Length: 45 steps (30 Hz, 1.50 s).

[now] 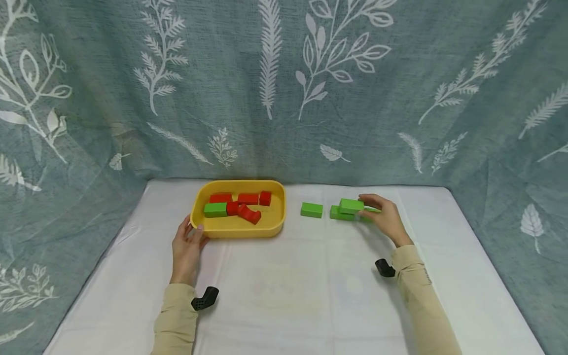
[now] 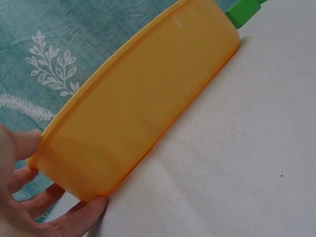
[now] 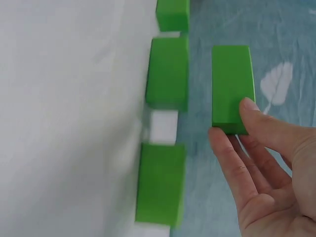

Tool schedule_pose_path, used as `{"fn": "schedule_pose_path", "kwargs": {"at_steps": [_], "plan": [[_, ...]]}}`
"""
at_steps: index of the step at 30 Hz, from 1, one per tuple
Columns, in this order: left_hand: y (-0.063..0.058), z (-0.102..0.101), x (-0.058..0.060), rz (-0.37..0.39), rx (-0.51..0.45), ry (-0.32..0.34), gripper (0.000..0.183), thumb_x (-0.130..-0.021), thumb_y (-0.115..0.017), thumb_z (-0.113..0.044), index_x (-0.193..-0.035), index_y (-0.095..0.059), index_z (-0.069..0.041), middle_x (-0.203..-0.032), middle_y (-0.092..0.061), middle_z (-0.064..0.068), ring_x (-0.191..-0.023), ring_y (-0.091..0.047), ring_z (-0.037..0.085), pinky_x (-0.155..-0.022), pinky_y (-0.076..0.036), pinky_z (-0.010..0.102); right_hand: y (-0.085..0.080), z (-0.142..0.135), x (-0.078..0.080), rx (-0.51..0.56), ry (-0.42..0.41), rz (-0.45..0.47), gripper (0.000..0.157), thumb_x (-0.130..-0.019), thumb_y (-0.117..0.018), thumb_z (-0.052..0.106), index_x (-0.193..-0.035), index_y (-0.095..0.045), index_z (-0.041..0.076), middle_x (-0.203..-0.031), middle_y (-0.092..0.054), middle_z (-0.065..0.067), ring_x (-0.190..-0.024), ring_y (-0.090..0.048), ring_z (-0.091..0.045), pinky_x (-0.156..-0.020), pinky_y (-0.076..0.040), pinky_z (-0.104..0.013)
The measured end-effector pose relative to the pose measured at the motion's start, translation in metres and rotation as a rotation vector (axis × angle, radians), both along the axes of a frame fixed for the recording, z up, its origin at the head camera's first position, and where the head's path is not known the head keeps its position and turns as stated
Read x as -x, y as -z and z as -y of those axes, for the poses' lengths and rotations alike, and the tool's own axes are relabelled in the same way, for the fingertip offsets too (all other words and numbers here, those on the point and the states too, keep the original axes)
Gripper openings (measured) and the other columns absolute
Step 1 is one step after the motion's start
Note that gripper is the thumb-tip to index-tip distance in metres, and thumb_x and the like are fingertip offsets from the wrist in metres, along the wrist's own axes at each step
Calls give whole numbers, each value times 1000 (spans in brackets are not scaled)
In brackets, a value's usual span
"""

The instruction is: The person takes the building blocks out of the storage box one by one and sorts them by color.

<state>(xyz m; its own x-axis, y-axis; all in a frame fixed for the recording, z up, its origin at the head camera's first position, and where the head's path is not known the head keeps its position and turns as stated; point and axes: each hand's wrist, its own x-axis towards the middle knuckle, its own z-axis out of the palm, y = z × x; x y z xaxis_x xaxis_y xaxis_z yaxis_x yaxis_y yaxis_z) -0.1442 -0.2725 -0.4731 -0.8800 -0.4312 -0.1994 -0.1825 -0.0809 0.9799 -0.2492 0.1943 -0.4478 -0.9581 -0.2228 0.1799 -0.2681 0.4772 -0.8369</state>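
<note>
Right fingers (image 3: 233, 167) pinching a green block (image 3: 231, 84), left fingers (image 2: 83, 217) gripping yellow tray (image 2: 136, 106), red blocks (image 1: 248, 199) inside, head view only

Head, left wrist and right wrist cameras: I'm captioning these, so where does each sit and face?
Head: worn on the head, looking forward and down at the yellow tray; left hand, right hand and sleeves show.
Left wrist: worn there, looking at the yellow tray's outer wall; left hand partly shows.
Right wrist: worn there, looking at the held green block; right hand partly shows.
Head and left wrist share the yellow tray.
</note>
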Motion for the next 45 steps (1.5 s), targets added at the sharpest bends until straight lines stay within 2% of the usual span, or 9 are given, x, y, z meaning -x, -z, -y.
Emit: {"fn": "schedule_pose_path", "kwargs": {"at_steps": [8, 17, 24, 27, 32, 39, 41, 43, 45], "plan": [[-1, 6, -1, 7, -4, -24, 59, -104, -49, -24, -157, -23, -23, -157, -30, 7, -132, -44, 22, -104, -47, 30, 2, -29, -2, -72, 61, -2, 46, -87, -72, 2, -131, -59, -2, -130, -60, -21, -119, -57, -37, -92, -55, -40], [-1, 5, -1, 9, -7, -23, 59, -103, -49, -26, -157, -23, -24, -157, -30, 7, -133, -44, 22, -105, -46, 30, 1, -72, -8, -99, 134, 5, 46, -89, -69, -2, -133, -56, -4, -131, -58, -25, -119, -56, -40, -81, -50, -8], [1, 5, -1, 9, 2, -26, 59, -103, -50, -26, -157, -24, -24, -157, -30, 7, -133, -44, 23, -105, -46, 30, 2, -102, -17, -145, 172, 4, 47, -90, -69, 1, -134, -55, -5, -131, -56, -28, -119, -54, -43, -78, -47, -4], [1, 4, -1, 18, 11, -27, 60, -103, -50, -27, -157, -23, -25, -158, -29, 7, -133, -44, 23, -105, -46, 30, 5, -113, -17, -181, 155, 10, 45, -90, -68, 0, -133, -55, -6, -131, -56, -30, -118, -54, -46, -79, -49, -7], [1, 2, -1, 23, 12, -33, 58, -104, -49, -24, -156, -24, -24, -157, -30, 6, -133, -44, 23, -104, -46, 30, 13, -128, -17, -271, 114, 53, 43, -90, -66, -3, -131, -54, -10, -130, -52, -36, -115, -54, -52, -80, -58, -26], [2, 1, 1, 37, 23, -34, 59, -104, -49, -27, -157, -23, -26, -159, -27, 6, -135, -43, 24, -105, -46, 30, 18, -133, -16, -259, 121, 80, 45, -92, -64, -2, -134, -51, -10, -134, -49, -35, -116, -53, -52, -73, -49, -10], [2, 0, 1, 33, 22, -33, 59, -104, -49, -26, -157, -23, -25, -159, -27, 6, -135, -43, 24, -104, -46, 29, 18, -132, -15, -273, 125, 79, 45, -92, -64, -2, -134, -51, -10, -134, -49, -35, -117, -53, -52, -76, -53, -18], [2, 0, 2, 34, 23, -32, 58, -104, -48, -24, -157, -23, -25, -159, -27, 6, -134, -43, 24, -104, -46, 29, 16, -131, -14, -303, 123, 79, 46, -91, -66, -1, -134, -51, -10, -134, -50, -35, -118, -51, -52, -83, -57, -32], [1, -1, 3, 35, 23, -30, 58, -104, -49, -23, -157, -24, -25, -158, -28, 6, -134, -44, 24, -103, -47, 29, 13, -128, -14, -319, 118, 78, 48, -91, -67, 0, -134, -50, -12, -134, -48, -36, -121, -48, -52, -91, -54, -48]]}}
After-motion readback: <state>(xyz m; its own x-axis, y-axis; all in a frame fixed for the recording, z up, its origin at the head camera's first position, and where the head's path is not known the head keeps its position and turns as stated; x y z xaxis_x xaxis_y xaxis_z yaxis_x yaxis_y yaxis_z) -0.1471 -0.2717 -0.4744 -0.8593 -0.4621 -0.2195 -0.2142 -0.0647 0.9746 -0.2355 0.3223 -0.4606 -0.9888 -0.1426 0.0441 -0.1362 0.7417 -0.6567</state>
